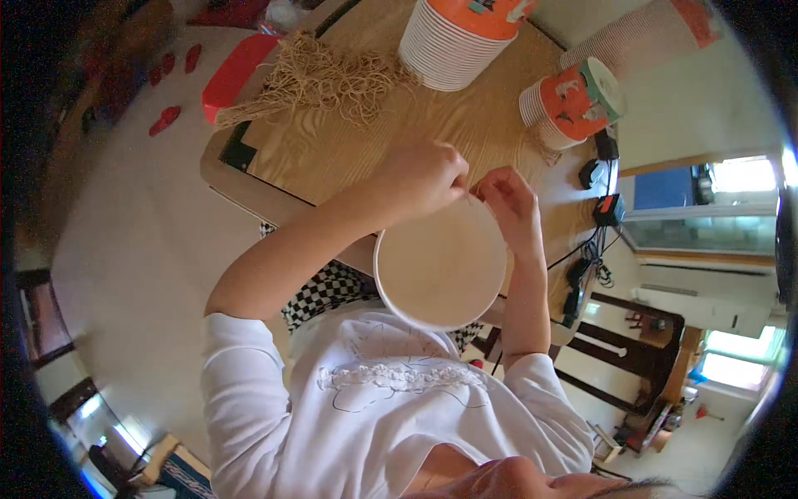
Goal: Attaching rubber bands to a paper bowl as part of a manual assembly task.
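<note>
Two hands [465,185] at one white paper bowl [440,266], two bowl stacks [515,66] beyond.

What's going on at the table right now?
A person in a white shirt holds a white paper bowl against their lap at the table edge. The left hand and right hand both pinch at the bowl's far rim, fingertips nearly meeting. A pile of tan string and two stacks of bowls lie farther back on the table.

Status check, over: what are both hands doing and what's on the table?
Left hand and right hand pinch the far rim of a white paper bowl. Bowl stacks and string lie beyond, apart.
</note>
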`<state>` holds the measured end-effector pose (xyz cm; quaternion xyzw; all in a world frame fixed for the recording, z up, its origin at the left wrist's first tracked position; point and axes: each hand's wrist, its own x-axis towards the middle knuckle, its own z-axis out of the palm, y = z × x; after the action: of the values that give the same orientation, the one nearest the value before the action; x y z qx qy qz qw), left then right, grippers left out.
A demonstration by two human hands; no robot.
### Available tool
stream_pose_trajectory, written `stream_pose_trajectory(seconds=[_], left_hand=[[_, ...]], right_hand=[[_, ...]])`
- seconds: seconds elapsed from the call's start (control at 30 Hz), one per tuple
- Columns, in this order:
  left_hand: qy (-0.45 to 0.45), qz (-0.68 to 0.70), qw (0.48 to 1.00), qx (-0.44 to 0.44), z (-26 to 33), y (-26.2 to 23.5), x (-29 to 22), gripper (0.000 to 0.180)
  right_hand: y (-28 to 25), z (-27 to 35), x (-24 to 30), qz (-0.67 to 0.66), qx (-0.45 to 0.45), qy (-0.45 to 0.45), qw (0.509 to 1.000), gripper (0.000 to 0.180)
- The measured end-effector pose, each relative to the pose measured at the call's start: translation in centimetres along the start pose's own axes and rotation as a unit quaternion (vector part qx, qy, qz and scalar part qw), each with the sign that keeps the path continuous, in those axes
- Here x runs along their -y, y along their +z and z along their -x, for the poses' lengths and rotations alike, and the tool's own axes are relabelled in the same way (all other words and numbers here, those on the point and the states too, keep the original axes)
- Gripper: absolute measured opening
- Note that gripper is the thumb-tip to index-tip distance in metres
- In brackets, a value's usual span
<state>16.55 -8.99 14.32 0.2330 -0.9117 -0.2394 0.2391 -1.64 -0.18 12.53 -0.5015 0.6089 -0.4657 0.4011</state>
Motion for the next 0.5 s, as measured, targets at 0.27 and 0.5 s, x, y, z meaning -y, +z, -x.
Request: stream_pose_trajectory(seconds=[0.27,0.5], left_hand=[[-0.184,0.398,0.887,0.149,2.1,3.6,1.1,0.035],[-0.156,0.526,0.832,0.081,3.7,5.7,0.1,0.027]], right_hand=[[-0.3,2.4,-0.7,0.016,0.060,-0.011,0.998,0.008],[0.9,3.0,0.8,0.033,0.021,-0.035,0.999,0.008]])
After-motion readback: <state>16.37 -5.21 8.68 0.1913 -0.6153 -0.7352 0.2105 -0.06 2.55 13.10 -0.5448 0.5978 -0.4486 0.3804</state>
